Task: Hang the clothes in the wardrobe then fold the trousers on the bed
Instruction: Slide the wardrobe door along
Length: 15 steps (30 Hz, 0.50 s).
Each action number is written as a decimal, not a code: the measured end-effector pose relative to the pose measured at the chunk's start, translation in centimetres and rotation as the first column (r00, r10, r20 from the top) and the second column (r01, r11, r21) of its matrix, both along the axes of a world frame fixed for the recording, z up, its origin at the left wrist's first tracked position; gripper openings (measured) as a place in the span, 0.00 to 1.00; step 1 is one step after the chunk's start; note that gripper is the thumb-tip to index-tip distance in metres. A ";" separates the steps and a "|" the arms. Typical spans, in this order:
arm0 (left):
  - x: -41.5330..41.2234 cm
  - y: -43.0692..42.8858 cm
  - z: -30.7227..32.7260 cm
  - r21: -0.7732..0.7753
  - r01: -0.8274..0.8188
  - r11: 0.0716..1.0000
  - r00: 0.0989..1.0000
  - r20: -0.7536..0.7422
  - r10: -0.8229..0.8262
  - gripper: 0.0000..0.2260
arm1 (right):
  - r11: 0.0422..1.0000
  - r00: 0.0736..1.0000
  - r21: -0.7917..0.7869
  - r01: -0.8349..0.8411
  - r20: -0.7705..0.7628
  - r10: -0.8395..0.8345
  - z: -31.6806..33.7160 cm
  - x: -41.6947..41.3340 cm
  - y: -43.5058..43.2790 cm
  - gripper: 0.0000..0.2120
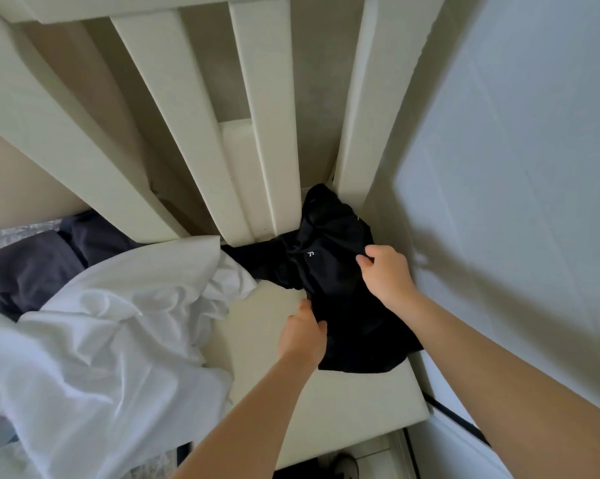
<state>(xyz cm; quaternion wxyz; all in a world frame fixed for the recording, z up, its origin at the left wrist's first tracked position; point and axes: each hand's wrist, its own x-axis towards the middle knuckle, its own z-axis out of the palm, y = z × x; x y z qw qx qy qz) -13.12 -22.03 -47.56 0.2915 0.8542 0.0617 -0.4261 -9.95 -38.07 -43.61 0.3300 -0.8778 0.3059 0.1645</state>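
**Both hands on black garment at headboard foot**

Right fingers (363,261) curled, pinching a fold of the black garment (340,288) near its upper edge. Left fingers (322,326) tucked into the cloth lower down, thumb up along its left edge. The left hand (303,335) and right hand (385,271) each grip the cloth, bare forearms reaching in from below.

The garment lies bunched on the bed (326,402), its top edge pushed against the base of the headboard (264,133), at the headboard's right post. A small white logo (310,253) faces up just below the slats.

Left of that, also against the headboard base, a rumpled white sheet (101,323). Farther left along the headboard, a dark grey cloth (32,267), partly under the sheet. Right of the headboard, a pale wall (516,167).
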 end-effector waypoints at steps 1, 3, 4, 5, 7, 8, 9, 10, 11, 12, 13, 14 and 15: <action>0.1 0.1 0.0 -0.021 -0.033 0.999 0.999 -0.021 0.033 0.15 | 0.998 0.998 0.037 0.051 0.024 -0.052 0.3 -0.1 0.2 0.20; 0.2 0.5 0.3 -0.058 -0.098 0.994 0.994 -0.055 0.095 0.16 | 0.977 0.984 0.133 0.166 0.048 -0.174 0.9 -0.6 0.5 0.18; 0.2 0.7 0.4 -0.079 -0.137 0.987 0.989 -0.059 0.132 0.17 | 0.950 0.966 0.203 0.239 0.055 -0.254 1.2 -1.0 0.7 0.16; 0.3 0.9 0.7 -0.100 -0.173 0.980 0.984 -0.052 0.169 0.18 | 0.910 0.938 0.278 0.309 0.067 -0.339 1.6 -1.4 0.8 0.15; 0.7 1.3 1.4 -0.126 -0.198 0.972 0.980 0.011 0.201 0.21 | 0.825 0.871 0.384 0.415 0.093 -0.482 2.6 -2.2 1.0 0.11; 0.8 1.5 1.9 -0.134 -0.187 0.973 0.980 0.048 0.195 0.22 | 0.805 0.854 0.407 0.431 0.104 -0.510 3.2 -2.6 1.1 0.10; 1.0 1.6 2.6 -0.143 -0.173 0.975 0.979 0.085 0.186 0.22 | 0.799 0.847 0.423 0.428 0.120 -0.518 4.1 -2.9 1.2 0.09; 1.1 1.7 3.2 -0.156 -0.157 0.975 0.977 0.122 0.176 0.23 | 0.797 0.842 0.437 0.417 0.144 -0.519 5.0 -3.1 1.3 0.09; 1.3 1.7 4.1 -0.176 -0.141 0.974 0.973 0.159 0.169 0.24 | 0.799 0.839 0.450 0.400 0.172 -0.516 6.2 -3.3 1.4 0.09; 1.5 1.7 4.9 -0.202 -0.133 0.970 0.965 0.197 0.173 0.25 | 0.805 0.838 0.456 0.379 0.200 -0.508 7.2 -3.5 1.4 0.09; 1.8 1.5 5.7 -0.231 -0.137 0.963 0.955 0.228 0.190 0.26 | 0.816 0.841 0.457 0.354 0.225 -0.491 8.3 -3.7 1.4 0.09; 2.3 1.4 6.9 -0.265 -0.153 0.952 0.943 0.249 0.221 0.27 | 0.830 0.845 0.454 0.325 0.256 -0.471 9.7 -3.9 1.4 0.09; 2.9 1.2 7.9 -0.293 -0.178 0.939 0.933 0.253 0.256 0.27 | 0.845 0.849 0.445 0.297 0.282 -0.447 10.9 -4.0 1.4 0.09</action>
